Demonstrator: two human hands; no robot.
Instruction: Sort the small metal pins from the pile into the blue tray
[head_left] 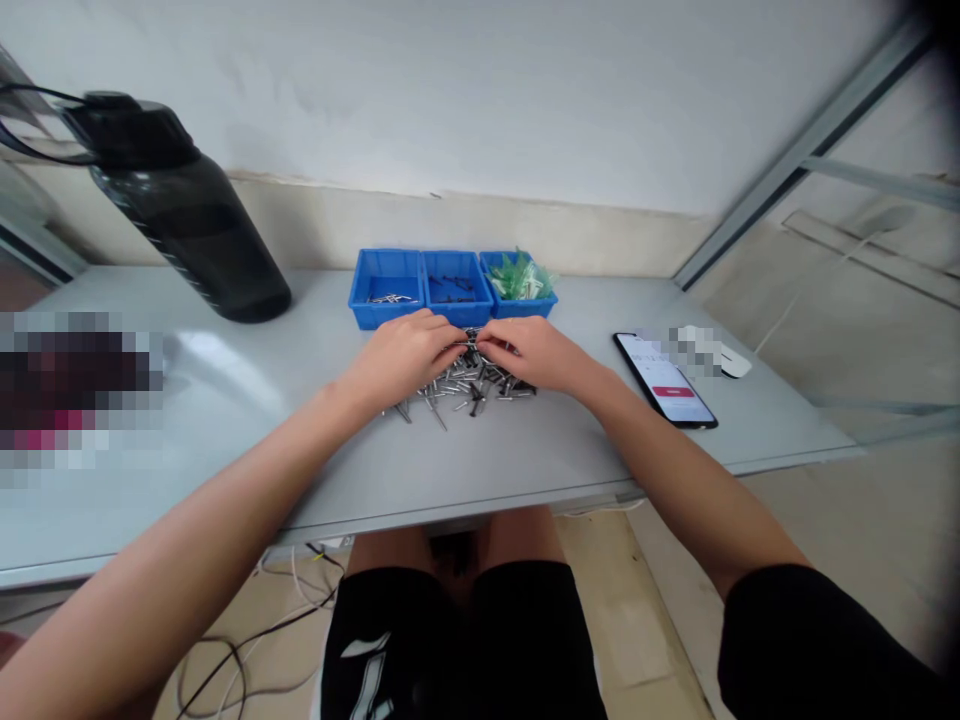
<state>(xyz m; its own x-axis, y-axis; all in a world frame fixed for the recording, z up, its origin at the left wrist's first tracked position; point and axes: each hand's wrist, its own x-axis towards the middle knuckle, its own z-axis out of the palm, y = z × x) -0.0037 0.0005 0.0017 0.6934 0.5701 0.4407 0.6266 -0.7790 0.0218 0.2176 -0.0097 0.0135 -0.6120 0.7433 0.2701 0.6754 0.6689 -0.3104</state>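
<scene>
A loose pile of small metal screws or rivets (pixel 474 388), silver and dark, lies on the grey table. My left hand (pixel 411 352) is over the pile's left side, fingers bent and closed near its top. Facing it, my right hand (pixel 531 352) has its fingertips pressed together at the pile's upper right. What either hand grips is too small to make out. Just behind stand three joined blue bins: the left bin (pixel 386 315) holds a few silver pieces, the middle bin (pixel 459 308) dark screws, the right bin (pixel 544 308) green and white pieces.
A large dark bottle (pixel 202 220) stands at the back left. On the right lie a phone (pixel 666 380) with a lit screen and a white object (pixel 736 362). A blurred item (pixel 67 380) sits at the far left. The wall rises behind the bins.
</scene>
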